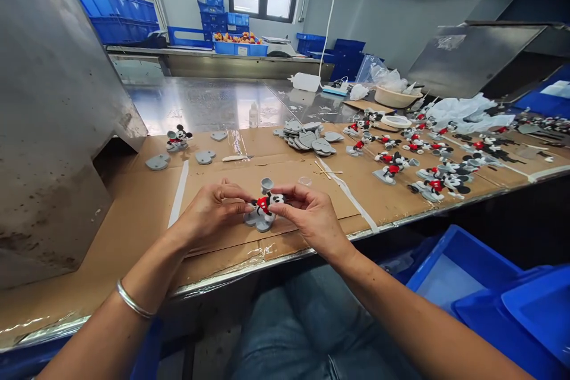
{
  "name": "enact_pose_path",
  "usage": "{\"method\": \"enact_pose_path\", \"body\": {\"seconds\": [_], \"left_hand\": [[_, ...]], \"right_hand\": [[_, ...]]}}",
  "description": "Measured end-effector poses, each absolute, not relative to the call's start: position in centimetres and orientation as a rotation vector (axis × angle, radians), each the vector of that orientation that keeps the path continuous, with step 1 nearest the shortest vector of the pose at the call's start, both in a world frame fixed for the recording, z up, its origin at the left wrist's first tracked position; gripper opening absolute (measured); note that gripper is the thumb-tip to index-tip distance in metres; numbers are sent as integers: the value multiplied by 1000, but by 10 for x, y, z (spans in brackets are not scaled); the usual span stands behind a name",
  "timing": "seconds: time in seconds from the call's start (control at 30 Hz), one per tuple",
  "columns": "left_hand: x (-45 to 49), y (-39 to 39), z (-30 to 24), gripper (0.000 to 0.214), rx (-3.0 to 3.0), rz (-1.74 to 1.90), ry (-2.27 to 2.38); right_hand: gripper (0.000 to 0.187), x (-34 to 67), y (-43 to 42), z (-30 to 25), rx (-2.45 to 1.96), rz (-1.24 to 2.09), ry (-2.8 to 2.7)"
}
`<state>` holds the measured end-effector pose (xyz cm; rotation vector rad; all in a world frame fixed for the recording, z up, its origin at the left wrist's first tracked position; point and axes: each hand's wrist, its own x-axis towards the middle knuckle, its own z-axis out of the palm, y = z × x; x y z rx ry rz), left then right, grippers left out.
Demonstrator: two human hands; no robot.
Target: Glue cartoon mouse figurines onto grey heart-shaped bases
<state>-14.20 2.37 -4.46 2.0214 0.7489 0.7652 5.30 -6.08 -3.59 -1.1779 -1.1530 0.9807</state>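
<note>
Between my two hands is a mouse figurine (263, 205) with red shorts, a black-and-white head and a grey cup on top. It leans to the right over a grey heart-shaped base (262, 225) near the table's front edge. My left hand (218, 205) pinches the figurine's left side with thumb and fingertips. My right hand (309, 211) grips it by the head, thumb in front and fingers behind. Whether the feet are joined to the base I cannot tell. Beyond the hands lie a knife (237, 158), cotton swabs (328, 170) and a small clear disc (305, 180).
A pile of grey heart bases (307, 138) lies further back, with several loose ones to the left near a standing figurine (178, 138). Many figurines (431, 184) crowd the right side. A metal hood (57, 113) rises at left; blue bins (463, 273) sit below right.
</note>
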Motion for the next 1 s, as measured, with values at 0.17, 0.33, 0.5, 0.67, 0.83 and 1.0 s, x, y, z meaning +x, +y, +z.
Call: {"method": "enact_pose_path", "body": {"seconds": [0.17, 0.33, 0.5, 0.67, 0.83, 1.0], "left_hand": [[-140, 23, -44, 19, 2011, 746, 748], [-140, 26, -44, 18, 1967, 736, 737], [-139, 29, -40, 21, 1958, 668, 698], [-141, 32, -40, 18, 2008, 658, 676], [-144, 33, -44, 19, 2054, 633, 672], [-142, 34, -44, 20, 2074, 662, 669]], "right_hand": [[26, 53, -62, -36, -1229, 874, -1276], [27, 50, -64, -38, -1260, 855, -1295], [31, 48, -65, -38, -1280, 839, -1278], [27, 46, -67, -40, -1290, 796, -1301], [26, 46, -68, -43, -1276, 787, -1304], [24, 46, -67, -44, -1248, 801, -1275]]}}
